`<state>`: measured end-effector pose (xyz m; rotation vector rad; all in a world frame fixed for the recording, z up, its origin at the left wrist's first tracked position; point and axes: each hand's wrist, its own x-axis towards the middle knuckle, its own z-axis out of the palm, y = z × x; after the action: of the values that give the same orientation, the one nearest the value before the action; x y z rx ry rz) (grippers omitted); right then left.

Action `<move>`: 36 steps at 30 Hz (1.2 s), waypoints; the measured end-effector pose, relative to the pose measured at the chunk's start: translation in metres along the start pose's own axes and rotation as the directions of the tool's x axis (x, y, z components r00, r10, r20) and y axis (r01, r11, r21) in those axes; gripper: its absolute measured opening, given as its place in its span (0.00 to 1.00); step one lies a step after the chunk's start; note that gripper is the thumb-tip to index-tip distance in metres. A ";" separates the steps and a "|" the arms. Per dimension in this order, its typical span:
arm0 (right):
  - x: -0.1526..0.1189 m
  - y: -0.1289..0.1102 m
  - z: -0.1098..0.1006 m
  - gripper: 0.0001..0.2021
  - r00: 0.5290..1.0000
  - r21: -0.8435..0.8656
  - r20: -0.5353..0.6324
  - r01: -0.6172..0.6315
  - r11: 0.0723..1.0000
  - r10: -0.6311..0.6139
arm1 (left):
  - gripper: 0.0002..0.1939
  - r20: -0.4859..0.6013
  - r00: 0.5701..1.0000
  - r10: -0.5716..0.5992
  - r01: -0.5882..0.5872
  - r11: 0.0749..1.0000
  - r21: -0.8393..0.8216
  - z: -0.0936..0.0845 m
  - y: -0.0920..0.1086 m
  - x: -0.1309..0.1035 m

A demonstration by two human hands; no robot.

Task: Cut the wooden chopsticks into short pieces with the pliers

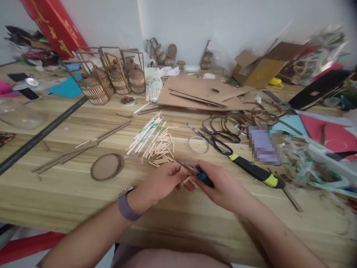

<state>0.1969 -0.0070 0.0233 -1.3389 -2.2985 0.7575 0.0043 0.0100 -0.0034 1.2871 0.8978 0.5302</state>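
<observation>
In the head view, my left hand (167, 176) pinches a few thin sticks (186, 181), and my right hand (220, 182) is wrapped around the blue-handled pliers (201, 175). The metal end reaches to my left fingers; if it touches the sticks, I cannot tell. I think I should hold the sticks firmly, with fingers away from the metal. Short pieces (161, 147) lie just beyond, on the table (55, 193).

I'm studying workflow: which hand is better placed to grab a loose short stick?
Probably the left hand: it's nearer the loose short sticks, though holding some; the right hand grips a blue-handled tool.
</observation>
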 end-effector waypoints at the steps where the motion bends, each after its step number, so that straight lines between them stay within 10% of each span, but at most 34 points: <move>1: 0.001 0.000 0.005 0.02 1.000 -0.033 -0.019 -0.011 0.999 0.010 | 0.19 0.014 1.000 -0.011 0.012 1.000 -0.020 0.002 -0.002 0.000; 8: 0.007 0.004 0.017 0.13 0.954 0.113 -0.191 -0.212 0.971 0.230 | 0.19 -0.001 0.998 -0.067 0.066 0.990 -0.124 0.005 0.000 -0.001; 21: 0.004 0.000 0.034 0.13 0.924 0.279 -0.253 -0.215 0.936 0.287 | 0.19 -0.008 0.995 -0.096 0.092 0.972 -0.215 0.004 0.002 -0.002; 27: 0.002 -0.001 0.031 0.14 0.921 0.276 -0.265 -0.211 0.938 0.285 | 0.19 -0.121 0.989 0.089 -0.062 0.975 0.214 -0.004 0.005 -0.003; 36: 0.000 0.006 0.029 0.12 0.928 0.222 -0.279 -0.189 0.957 0.248 | 0.17 -0.337 0.849 0.407 -0.009 0.649 0.761 -0.015 0.009 -0.001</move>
<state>0.1848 -0.0122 -0.0032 -1.5203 -1.8106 0.7587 -0.0076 0.0201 0.0050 2.0895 1.4910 0.7351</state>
